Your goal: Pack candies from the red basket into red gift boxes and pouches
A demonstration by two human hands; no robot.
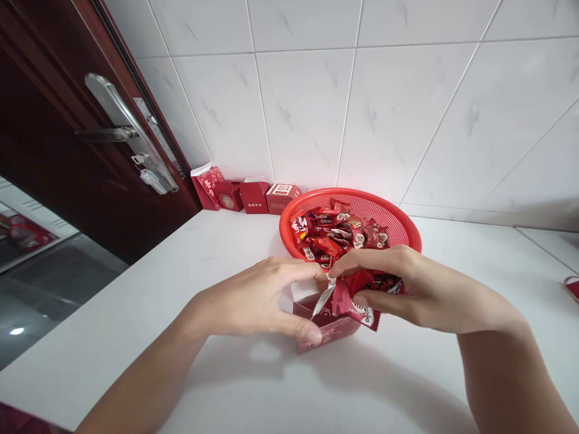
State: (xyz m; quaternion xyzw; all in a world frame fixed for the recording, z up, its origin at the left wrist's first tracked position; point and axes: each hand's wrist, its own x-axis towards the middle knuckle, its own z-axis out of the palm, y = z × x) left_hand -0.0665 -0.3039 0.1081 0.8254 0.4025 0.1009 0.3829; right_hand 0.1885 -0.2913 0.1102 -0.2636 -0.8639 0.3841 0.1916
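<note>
My left hand grips the left end of a small red gift box, thumb on its near side and fingers at the far side. The box's top is open and a pale flap stands up inside it. Over the box's right part, my right hand is closed on several red-wrapped candies, one hanging below the thumb. Just behind my hands, a round red plastic basket holds many more wrapped candies. My fingers partly hide the box and the basket's near rim.
Several red gift boxes stand in a row against the white tiled wall, left of the basket. A dark red door with a metal handle is at the left edge of the white table. Part of a red object shows at far right.
</note>
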